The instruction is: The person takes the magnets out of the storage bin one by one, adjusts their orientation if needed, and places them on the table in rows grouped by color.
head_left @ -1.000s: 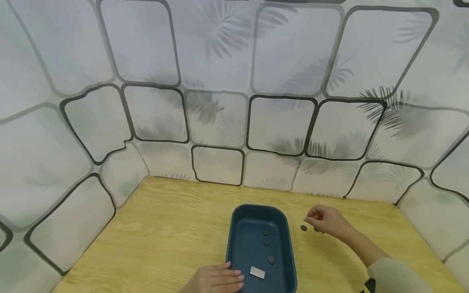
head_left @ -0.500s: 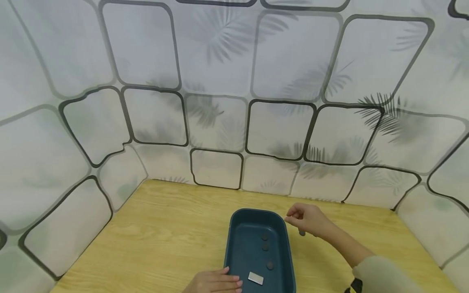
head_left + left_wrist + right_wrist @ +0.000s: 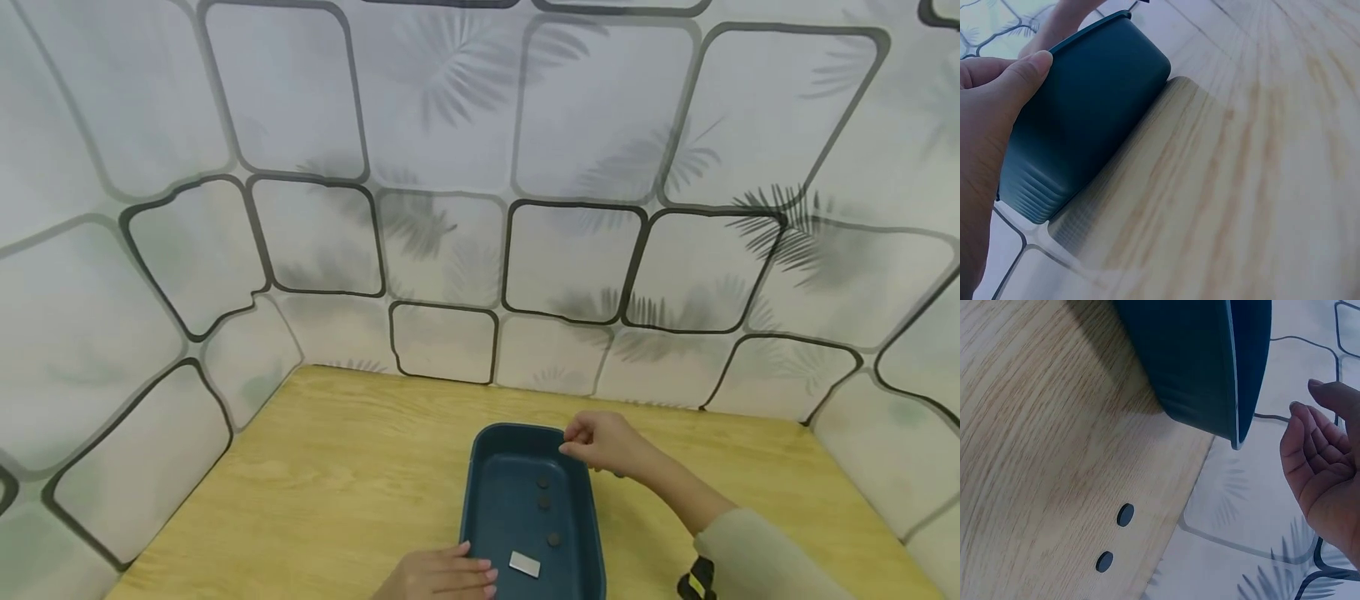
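Observation:
My left hand [image 3: 438, 573] holds the near left rim of a deep blue tray [image 3: 596, 546], with the fingers over the wall. In the left wrist view the thumb [image 3: 1034, 65] lies at the rim. Inside the tray are three dark round discs, one of them [image 3: 553, 540] nearest me, and a small white rectangular block [image 3: 524, 564]. My right hand [image 3: 603, 442] is at the tray's far right corner, thumb and forefinger close together. In the right wrist view its fingers [image 3: 1297, 447] are curled; I cannot tell whether a disc is between the tips.
Two more dark discs [image 3: 1125, 515] lie on the wooden table [image 3: 337, 467], right of the tray and partly hidden by the right hand in the head view. A patterned wall covering [image 3: 442, 250] rises at the table's back edge and left side.
My right hand has moved left, from over the discs on the table to the tray's far right corner. The left hand has stayed at the tray's rim.

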Demonstrator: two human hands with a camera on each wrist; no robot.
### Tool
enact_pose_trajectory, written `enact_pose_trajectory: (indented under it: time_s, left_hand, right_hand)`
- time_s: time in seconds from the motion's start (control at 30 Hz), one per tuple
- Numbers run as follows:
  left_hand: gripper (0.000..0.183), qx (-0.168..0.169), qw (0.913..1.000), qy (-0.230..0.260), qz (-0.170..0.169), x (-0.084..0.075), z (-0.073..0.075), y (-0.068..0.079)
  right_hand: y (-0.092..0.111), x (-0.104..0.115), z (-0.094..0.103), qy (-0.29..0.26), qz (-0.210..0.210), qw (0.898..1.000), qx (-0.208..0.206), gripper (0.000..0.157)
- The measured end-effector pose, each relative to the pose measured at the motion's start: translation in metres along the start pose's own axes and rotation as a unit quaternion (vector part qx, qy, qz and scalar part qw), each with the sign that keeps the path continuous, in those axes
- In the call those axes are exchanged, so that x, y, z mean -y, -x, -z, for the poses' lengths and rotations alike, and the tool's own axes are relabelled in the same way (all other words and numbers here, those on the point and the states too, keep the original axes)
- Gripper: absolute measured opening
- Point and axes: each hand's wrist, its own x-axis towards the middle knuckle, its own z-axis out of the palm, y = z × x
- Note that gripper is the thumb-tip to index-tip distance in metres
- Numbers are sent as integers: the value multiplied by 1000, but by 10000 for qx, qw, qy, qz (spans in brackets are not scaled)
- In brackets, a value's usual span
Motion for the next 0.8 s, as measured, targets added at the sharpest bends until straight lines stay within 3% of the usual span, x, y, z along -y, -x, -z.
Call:
enact_pose_trajectory:
  time_s: [0.3, 0.43, 0.57, 0.8]
  left_hand:
    - [34, 103, 9998, 15, 142, -2, 3, -2]
    - [31, 161, 9996, 9, 234, -3, 3, -3]
    - [28, 151, 9995, -71, 255, -3, 3, -3]
    - [26, -44, 9997, -258, 24, 0, 2, -2]
  right_hand:
    - [-15, 6, -4, -99, 86, 9974, 707, 15]
    - [-21, 11, -9, -22, -251, 9955, 913, 14]
    - [-28, 15, -19, 87, -737, 9935, 864, 7]
    - [-40, 24, -35, 490, -1298, 9873, 776, 14]
